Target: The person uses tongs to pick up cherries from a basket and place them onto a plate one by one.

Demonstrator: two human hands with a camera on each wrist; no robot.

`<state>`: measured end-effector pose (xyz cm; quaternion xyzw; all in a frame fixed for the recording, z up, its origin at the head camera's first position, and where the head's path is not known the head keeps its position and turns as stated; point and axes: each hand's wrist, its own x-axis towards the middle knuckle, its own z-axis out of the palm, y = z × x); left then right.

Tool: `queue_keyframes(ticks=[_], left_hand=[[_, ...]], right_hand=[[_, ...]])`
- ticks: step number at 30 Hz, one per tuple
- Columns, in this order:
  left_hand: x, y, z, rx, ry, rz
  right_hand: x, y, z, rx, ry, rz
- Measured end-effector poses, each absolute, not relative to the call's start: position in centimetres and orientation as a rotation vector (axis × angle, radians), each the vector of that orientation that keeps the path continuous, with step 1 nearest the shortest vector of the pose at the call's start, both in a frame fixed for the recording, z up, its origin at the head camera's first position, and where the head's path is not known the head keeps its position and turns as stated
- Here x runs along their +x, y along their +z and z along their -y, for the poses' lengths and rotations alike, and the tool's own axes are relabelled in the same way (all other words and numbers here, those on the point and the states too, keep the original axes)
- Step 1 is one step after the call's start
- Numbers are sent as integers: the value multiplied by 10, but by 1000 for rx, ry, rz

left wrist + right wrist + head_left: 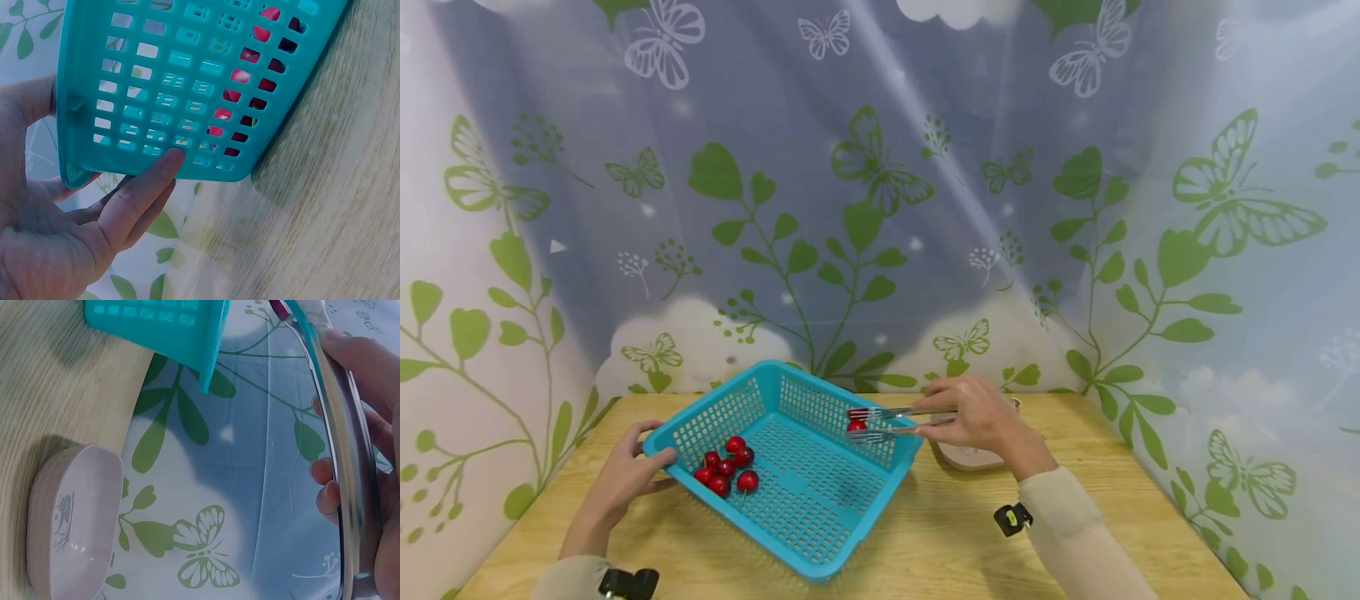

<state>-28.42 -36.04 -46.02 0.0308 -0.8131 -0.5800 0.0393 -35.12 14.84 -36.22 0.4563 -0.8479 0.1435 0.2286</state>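
A blue perforated plastic basket [805, 467] stands in the head view with several red cherries [725, 468] bunched at its left side. My left hand [621, 479] grips the basket's left corner, and in the left wrist view its fingers [140, 194] reach across the outer wall. With my right hand [973, 417] I hold metal tongs [350, 456], their fork-like tips over the right part of the basket. Between the tips sits a single cherry [856, 426], close to the basket's back right wall. In the right wrist view only a red bit shows at the tongs' end.
A pale pinkish bowl [75, 519] with a small printed picture stands to the right of the basket, partly hidden by my right hand in the head view. Both rest on a light wooden table [1000, 558]. A patterned curtain [880, 208] rises behind and at the sides.
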Motion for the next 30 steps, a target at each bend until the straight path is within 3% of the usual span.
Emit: queue_keyframes(ticks=[30], left_hand=[[-285, -460, 361, 91, -1758, 2493]], right_hand=[[-354, -373, -199, 1127, 414, 2249]])
